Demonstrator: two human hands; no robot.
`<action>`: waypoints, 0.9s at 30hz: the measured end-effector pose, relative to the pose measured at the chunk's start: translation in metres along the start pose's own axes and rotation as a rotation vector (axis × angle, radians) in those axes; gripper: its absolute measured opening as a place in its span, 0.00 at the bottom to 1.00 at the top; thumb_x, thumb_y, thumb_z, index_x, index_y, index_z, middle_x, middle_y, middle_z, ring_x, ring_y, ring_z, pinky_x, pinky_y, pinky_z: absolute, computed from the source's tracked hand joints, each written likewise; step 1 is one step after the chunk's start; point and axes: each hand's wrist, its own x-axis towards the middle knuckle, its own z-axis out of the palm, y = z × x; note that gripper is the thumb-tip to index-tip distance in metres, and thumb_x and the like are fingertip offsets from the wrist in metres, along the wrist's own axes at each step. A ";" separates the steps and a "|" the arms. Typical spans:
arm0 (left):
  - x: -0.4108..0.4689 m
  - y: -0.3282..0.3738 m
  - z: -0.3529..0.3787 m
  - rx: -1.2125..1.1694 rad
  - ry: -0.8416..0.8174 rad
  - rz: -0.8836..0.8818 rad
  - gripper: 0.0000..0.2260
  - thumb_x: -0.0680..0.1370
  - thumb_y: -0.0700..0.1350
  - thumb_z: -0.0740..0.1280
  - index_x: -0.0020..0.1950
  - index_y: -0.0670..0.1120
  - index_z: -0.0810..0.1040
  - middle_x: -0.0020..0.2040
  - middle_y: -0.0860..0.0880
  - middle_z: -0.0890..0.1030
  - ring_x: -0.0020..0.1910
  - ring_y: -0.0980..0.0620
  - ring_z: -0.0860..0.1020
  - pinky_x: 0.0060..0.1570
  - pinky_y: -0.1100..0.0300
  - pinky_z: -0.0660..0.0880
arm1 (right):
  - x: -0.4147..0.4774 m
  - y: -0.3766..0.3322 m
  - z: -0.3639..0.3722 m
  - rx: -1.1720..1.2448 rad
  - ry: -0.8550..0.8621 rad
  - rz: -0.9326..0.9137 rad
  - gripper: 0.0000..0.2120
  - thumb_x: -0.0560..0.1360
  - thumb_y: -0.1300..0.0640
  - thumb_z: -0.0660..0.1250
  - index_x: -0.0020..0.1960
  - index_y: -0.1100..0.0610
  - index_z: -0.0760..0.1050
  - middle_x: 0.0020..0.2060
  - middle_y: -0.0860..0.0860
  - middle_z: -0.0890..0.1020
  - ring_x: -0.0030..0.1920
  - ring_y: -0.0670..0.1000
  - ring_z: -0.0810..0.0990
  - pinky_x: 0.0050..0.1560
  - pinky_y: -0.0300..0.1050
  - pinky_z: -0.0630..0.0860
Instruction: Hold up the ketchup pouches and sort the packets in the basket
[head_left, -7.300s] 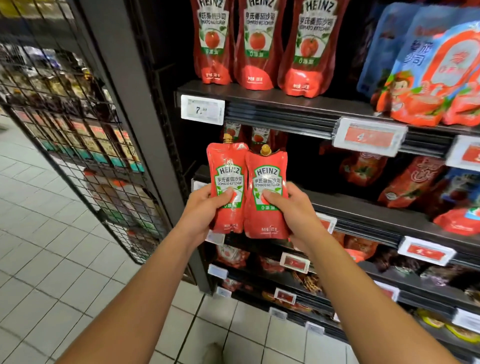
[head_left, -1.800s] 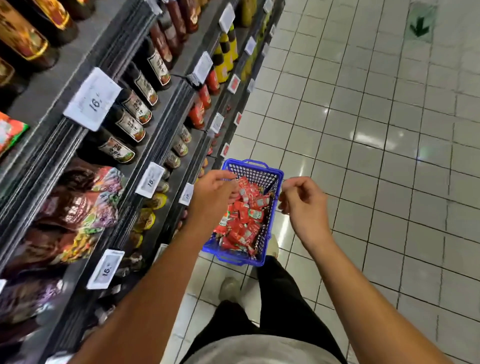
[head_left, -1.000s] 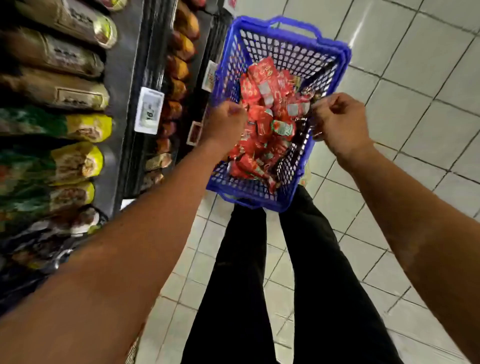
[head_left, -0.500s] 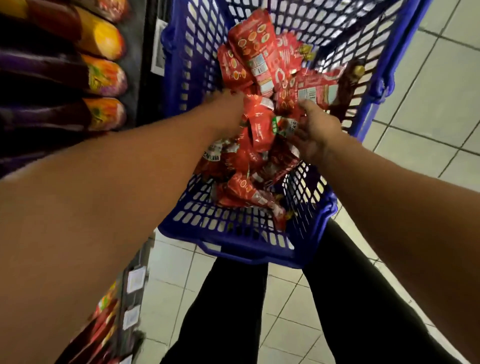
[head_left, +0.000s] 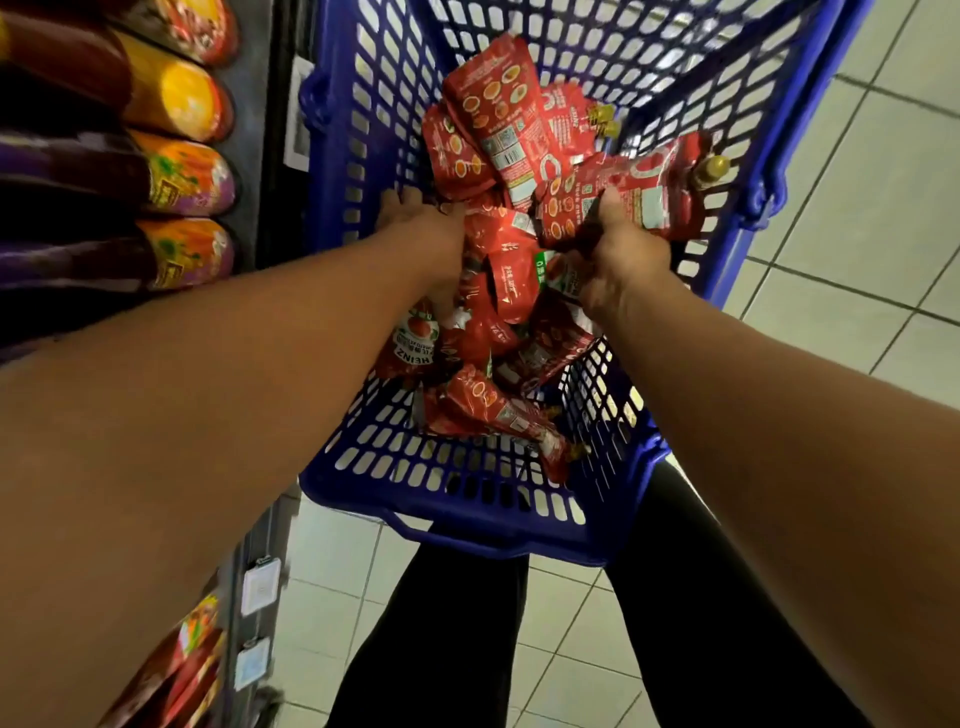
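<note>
Red pouches (head_left: 498, 270) heaped in a blue basket (head_left: 467, 499), both hands down among them.

The right hand (head_left: 621, 260) has its fingers curled round one pouch (head_left: 639, 200) near the basket's right wall, gold cap (head_left: 709, 169) pointing outward. The left hand (head_left: 421, 221) lies on the heap by the left wall; whether its fingers grip anything cannot be told. Shelf (head_left: 270, 156) of bottles (head_left: 176, 179) just left of the basket.

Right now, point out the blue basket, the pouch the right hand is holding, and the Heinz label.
blue basket (head_left: 447, 480): head view, near wall.
pouch (head_left: 644, 202): head view, back panel, gripped by the right hand (head_left: 621, 260).
Heinz label (head_left: 415, 343): head view, upside-down front print.
</note>
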 end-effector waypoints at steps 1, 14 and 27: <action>-0.006 0.001 0.002 0.037 0.001 0.000 0.51 0.62 0.63 0.80 0.77 0.48 0.60 0.73 0.40 0.65 0.72 0.37 0.59 0.70 0.42 0.62 | -0.001 -0.001 -0.002 -0.025 -0.008 -0.031 0.24 0.77 0.51 0.71 0.67 0.61 0.70 0.57 0.56 0.82 0.53 0.56 0.84 0.48 0.51 0.84; -0.132 -0.011 0.001 -0.567 0.350 -0.139 0.22 0.69 0.61 0.76 0.52 0.49 0.75 0.51 0.47 0.76 0.51 0.43 0.76 0.49 0.50 0.73 | -0.083 -0.011 -0.063 -0.489 -0.272 -0.502 0.11 0.76 0.55 0.66 0.58 0.47 0.74 0.48 0.43 0.84 0.46 0.42 0.84 0.51 0.47 0.81; -0.292 -0.014 0.040 -2.443 -0.311 0.102 0.19 0.68 0.53 0.72 0.54 0.46 0.83 0.46 0.47 0.87 0.41 0.51 0.86 0.35 0.55 0.82 | -0.256 -0.036 -0.134 -0.168 -0.512 -0.175 0.24 0.75 0.57 0.67 0.70 0.57 0.70 0.63 0.64 0.79 0.63 0.68 0.78 0.63 0.69 0.74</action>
